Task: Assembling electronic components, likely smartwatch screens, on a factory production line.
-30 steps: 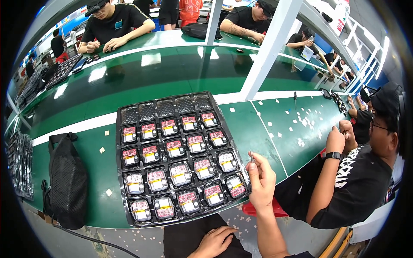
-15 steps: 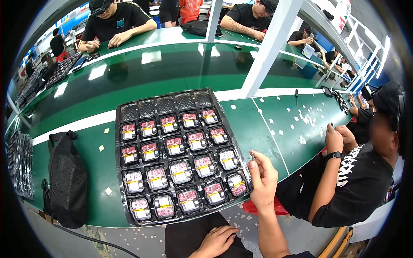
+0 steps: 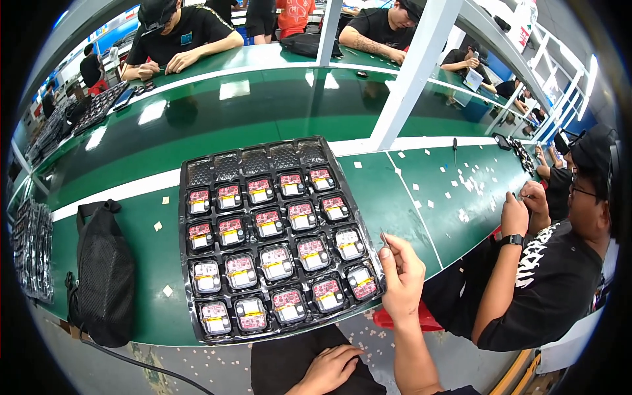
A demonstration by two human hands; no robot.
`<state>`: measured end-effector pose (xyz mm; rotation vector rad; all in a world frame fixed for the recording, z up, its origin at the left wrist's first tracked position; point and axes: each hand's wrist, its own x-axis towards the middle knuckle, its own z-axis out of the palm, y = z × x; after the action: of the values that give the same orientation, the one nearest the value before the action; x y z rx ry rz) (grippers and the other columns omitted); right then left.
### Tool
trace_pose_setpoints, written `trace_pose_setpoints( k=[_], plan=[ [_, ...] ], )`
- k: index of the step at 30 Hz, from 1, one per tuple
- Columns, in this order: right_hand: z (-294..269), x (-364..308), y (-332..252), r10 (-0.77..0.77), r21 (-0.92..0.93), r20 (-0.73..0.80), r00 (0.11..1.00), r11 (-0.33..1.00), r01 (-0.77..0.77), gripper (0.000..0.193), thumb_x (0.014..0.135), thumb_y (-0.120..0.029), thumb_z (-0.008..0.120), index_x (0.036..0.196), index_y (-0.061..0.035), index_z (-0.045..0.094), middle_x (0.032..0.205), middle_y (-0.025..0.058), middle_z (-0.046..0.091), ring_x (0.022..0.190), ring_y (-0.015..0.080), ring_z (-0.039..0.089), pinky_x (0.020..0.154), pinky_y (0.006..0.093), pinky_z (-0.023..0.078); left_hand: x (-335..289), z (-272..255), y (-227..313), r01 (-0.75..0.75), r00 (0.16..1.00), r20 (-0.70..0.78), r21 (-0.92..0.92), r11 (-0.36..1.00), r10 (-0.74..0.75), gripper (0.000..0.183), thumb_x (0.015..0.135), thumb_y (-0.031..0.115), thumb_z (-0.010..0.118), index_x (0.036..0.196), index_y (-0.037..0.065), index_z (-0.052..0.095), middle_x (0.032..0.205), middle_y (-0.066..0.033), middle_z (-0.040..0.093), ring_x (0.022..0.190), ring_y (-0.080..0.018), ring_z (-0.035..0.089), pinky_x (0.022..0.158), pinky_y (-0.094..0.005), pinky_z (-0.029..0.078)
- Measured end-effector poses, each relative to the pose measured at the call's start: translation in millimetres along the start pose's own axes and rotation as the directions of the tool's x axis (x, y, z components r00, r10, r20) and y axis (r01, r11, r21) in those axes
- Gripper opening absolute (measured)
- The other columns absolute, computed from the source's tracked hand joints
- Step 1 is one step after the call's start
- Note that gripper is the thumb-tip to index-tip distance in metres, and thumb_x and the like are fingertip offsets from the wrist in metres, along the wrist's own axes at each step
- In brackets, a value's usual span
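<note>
Pinching 1 thin metal tool [image 3: 384, 239] between thumb and forefinger, the right hand [image 3: 404, 276] is held at the right edge of the black plastic tray [image 3: 227, 168]; whether it touches, I cannot tell. Its forearm [image 3: 415, 359] stands nearly upright. The left hand [image 3: 332, 368] rests palm down on the black-clothed lap [image 3: 283, 359], fingers close together, slightly bent. The tray lies on the green workbench [image 3: 155, 260], carrying 20 circuit-board modules [image 3: 277, 263] in 4 rows.

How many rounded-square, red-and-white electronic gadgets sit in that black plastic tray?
20. The rounded-square gadgets fill the four lower rows of the black plastic tray, as pictured: five side by side in each row. None in the tray seems hidden.
</note>
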<state>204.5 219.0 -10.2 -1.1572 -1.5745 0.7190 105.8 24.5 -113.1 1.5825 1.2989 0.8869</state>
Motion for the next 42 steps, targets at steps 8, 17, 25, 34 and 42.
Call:
trace_pose_setpoints(
  k=[8, 17, 25, 34, 42],
  plan=[
    [0.9, 0.5, -4.5, 0.013, -0.028, 0.01, 1.0, 1.0, -0.013, 0.023, 0.101, -0.003, 0.063, 0.122, 0.0041, 0.067, 0.087, 0.0075, 0.07, 0.076, 0.0103, 0.063, 0.069, 0.0259, 0.051, -0.6, 2.7, -0.8, -0.019, 1.0, -0.017, 0.017, 1.0, 0.019, 0.023, 0.096, 0.017, 0.063, 0.115, 0.005, 0.071, 0.118, -0.0138, 0.068, 0.107, -0.0382, 0.064, 0.093, -0.0452, 0.051],
    [1.2, -0.1, -4.3, 0.009, -0.017, 0.004, 1.0, 1.0, -0.009, 0.023, 0.1, -0.002, 0.063, 0.122, 0.0046, 0.066, 0.089, 0.0077, 0.07, 0.076, 0.0105, 0.063, 0.069, 0.0258, 0.051, -0.3, 2.0, -0.5, -0.028, 0.999, -0.025, 0.018, 0.999, 0.029, 0.023, 0.096, 0.016, 0.064, 0.114, 0.005, 0.071, 0.117, -0.0139, 0.068, 0.105, -0.0382, 0.064, 0.092, -0.0454, 0.051],
    [2.3, -0.1, -3.5, 0.012, -0.011, 0.005, 1.0, 1.0, -0.012, 0.023, 0.1, -0.002, 0.063, 0.122, 0.0042, 0.067, 0.087, 0.0069, 0.069, 0.076, 0.0099, 0.062, 0.069, 0.0256, 0.051, -0.9, 2.2, -1.4, -0.007, 1.0, -0.007, 0.001, 1.0, 0.007, 0.023, 0.096, 0.016, 0.064, 0.114, 0.005, 0.071, 0.117, -0.0138, 0.069, 0.107, -0.0379, 0.064, 0.093, -0.045, 0.051],
    [1.2, 0.0, -2.4, -0.007, -0.016, -0.01, 1.0, 1.0, 0.007, 0.023, 0.1, -0.003, 0.063, 0.122, 0.0037, 0.067, 0.085, 0.0061, 0.068, 0.075, 0.0099, 0.062, 0.069, 0.0257, 0.051, -1.5, 3.7, -2.1, -0.01, 1.0, -0.025, -0.005, 1.0, 0.01, 0.023, 0.095, 0.017, 0.065, 0.113, 0.004, 0.071, 0.117, -0.0146, 0.068, 0.106, -0.0387, 0.064, 0.093, -0.0453, 0.051],
    [0.0, 0.1, -2.3, 0.031, 0.01, 0.0, 1.0, 0.999, -0.031, 0.023, 0.101, -0.004, 0.063, 0.122, 0.0042, 0.067, 0.086, 0.0065, 0.069, 0.075, 0.0097, 0.062, 0.069, 0.0255, 0.051, -0.2, 1.9, -4.1, -0.012, 1.0, -0.017, 0.004, 1.0, 0.012, 0.023, 0.095, 0.018, 0.065, 0.113, 0.004, 0.071, 0.118, -0.0153, 0.068, 0.106, -0.0391, 0.064, 0.093, -0.0459, 0.051]
  ],
)
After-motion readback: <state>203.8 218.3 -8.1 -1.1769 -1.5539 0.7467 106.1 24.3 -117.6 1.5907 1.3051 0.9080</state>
